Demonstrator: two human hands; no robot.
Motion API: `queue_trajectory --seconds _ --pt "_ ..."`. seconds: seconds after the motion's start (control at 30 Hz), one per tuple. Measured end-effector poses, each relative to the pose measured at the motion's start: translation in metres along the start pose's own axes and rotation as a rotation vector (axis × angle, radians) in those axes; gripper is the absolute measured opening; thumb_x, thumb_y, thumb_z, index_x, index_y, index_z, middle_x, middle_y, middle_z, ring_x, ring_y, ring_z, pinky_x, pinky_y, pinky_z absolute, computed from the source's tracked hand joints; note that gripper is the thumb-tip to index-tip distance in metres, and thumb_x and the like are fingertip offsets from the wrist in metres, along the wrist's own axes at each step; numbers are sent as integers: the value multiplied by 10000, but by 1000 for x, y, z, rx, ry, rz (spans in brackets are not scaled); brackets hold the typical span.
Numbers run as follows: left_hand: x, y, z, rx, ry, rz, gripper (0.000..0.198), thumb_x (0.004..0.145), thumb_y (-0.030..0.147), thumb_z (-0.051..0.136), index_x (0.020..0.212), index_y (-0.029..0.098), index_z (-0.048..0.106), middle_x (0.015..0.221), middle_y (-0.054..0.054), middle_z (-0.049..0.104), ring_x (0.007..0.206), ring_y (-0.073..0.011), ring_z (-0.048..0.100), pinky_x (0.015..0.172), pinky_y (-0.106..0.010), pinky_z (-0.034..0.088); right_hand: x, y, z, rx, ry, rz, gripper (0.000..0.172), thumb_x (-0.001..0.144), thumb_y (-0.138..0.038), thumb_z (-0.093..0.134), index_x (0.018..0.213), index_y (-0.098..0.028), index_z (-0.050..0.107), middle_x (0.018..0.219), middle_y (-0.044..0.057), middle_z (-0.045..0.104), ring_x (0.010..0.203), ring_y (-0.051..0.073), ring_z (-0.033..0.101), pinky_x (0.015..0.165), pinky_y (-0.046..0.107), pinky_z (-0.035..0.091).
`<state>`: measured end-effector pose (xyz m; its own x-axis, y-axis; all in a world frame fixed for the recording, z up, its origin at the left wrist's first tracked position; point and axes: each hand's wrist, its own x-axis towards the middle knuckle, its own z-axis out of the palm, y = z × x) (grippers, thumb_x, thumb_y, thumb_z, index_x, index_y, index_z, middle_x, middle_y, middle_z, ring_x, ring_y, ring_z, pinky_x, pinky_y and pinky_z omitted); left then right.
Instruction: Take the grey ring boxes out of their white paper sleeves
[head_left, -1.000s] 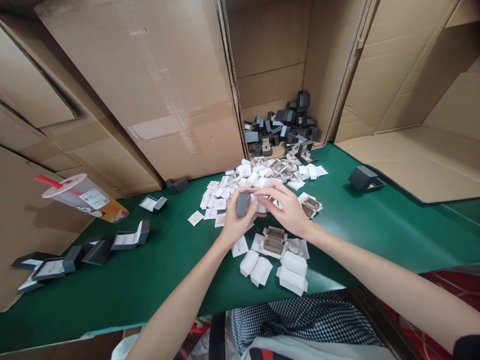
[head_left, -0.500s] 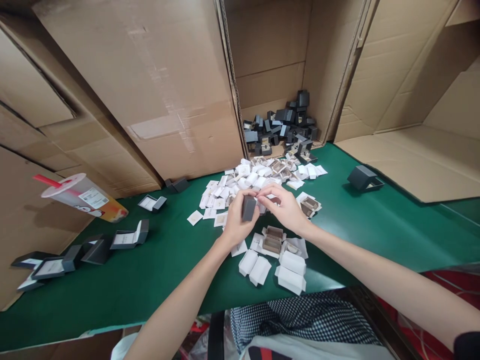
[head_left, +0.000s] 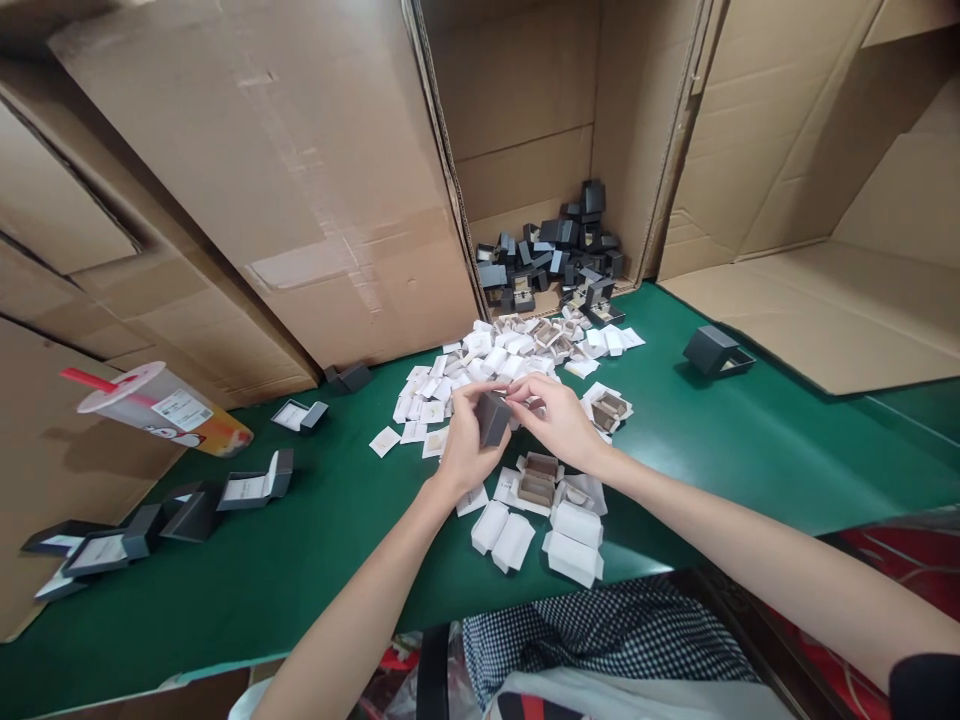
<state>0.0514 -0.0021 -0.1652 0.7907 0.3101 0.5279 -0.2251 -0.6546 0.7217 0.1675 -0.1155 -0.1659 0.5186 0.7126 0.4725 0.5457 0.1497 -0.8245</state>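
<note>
My left hand (head_left: 463, 458) is wrapped round a small dark grey jewelry box (head_left: 493, 420), held tilted above the green table. At the box's right edge, the thumb and fingers of my right hand (head_left: 561, 425) are pinched together; whatever lies between those fingertips is too small or hidden to make out. Beyond both hands spreads a heap of small white card inserts (head_left: 491, 355). Nearer to me lie several folded inserts, among them a white one (head_left: 502, 535) and a brown-lined one (head_left: 538, 480).
Dark boxes (head_left: 555, 245) are piled inside an upright cardboard carton (head_left: 525, 90). Open boxes (head_left: 251, 485) lie on the left, near a drink cup (head_left: 165, 410) leaning on cardboard. Another dark box (head_left: 712, 350) sits on the green table (head_left: 757, 450) at the right.
The box in my left hand has turned a little, showing more of its broad side. My right fingers remain pinched at its edge. The view has shifted slightly.
</note>
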Motion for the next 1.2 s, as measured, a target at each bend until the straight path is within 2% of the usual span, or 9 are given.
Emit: queue_trajectory --seconds 0.13,0.23,0.33,0.43,0.67,0.77,0.9,1.07,1.2 --pt "3 8 2 -304 44 -184 361 820 319 629 1063 227 378 1328 -150 499 1054 -228 607 612 -288 577 7 1 -5 227 -20 141 255 817 -399 599 685 -182 578 804 41 640 763 173 590 658 305 496" --pt "7 9 1 -402 69 -299 413 782 358 677 1119 222 479 1299 -129 524 820 -180 666 586 -286 577 11 1 -8 312 23 227 335 762 -487 645 653 -182 557 717 26 619 664 154 561 598 296 488" --pt "9 6 1 -511 110 -387 458 774 365 689 1185 237 531 1123 -76 615 592 -92 606 588 -263 549 13 1 -10 378 59 313 361 707 -522 691 676 -188 560 705 29 612 640 160 567 572 305 499" --pt "10 3 3 -614 171 -424 364 782 356 689 1108 225 593 825 3 629 578 -73 545 571 -200 492 12 -1 -10 404 57 341 349 713 -506 693 688 -194 539 725 28 608 631 157 578 581 307 510" --pt "11 0 8 -720 295 -534 313 769 444 681 905 164 654 827 -5 633 723 -102 580 672 -202 488 3 -10 -9 26 84 -99 103 866 -294 542 912 -219 597 824 28 591 746 167 582 652 290 485" --pt "11 1 8 -741 329 -535 280 751 420 705 823 155 648 758 15 601 693 -83 553 669 -183 474 1 -9 -9 -124 87 -243 131 900 -231 484 910 -219 613 827 37 589 723 164 571 697 303 472" --pt "10 6 6 -773 319 -562 224 759 368 700 843 171 636 785 16 593 716 -91 563 661 -193 496 -1 -6 -7 -216 69 -285 181 928 -243 453 980 -225 625 844 46 608 704 166 571 668 297 466" --pt "10 14 5 -772 252 -562 188 816 329 596 956 203 610 1003 -29 622 857 -166 617 700 -342 585 -3 -2 -5 -379 25 -318 234 945 -267 433 1022 -209 646 851 57 625 721 170 577 654 290 457" --pt "9 14 8 -757 286 -620 188 824 318 550 963 202 601 1063 -51 599 818 -168 630 612 -361 608 -4 -1 -4 -516 -19 -367 261 952 -260 413 1008 -200 661 842 62 637 730 170 579 637 283 440"
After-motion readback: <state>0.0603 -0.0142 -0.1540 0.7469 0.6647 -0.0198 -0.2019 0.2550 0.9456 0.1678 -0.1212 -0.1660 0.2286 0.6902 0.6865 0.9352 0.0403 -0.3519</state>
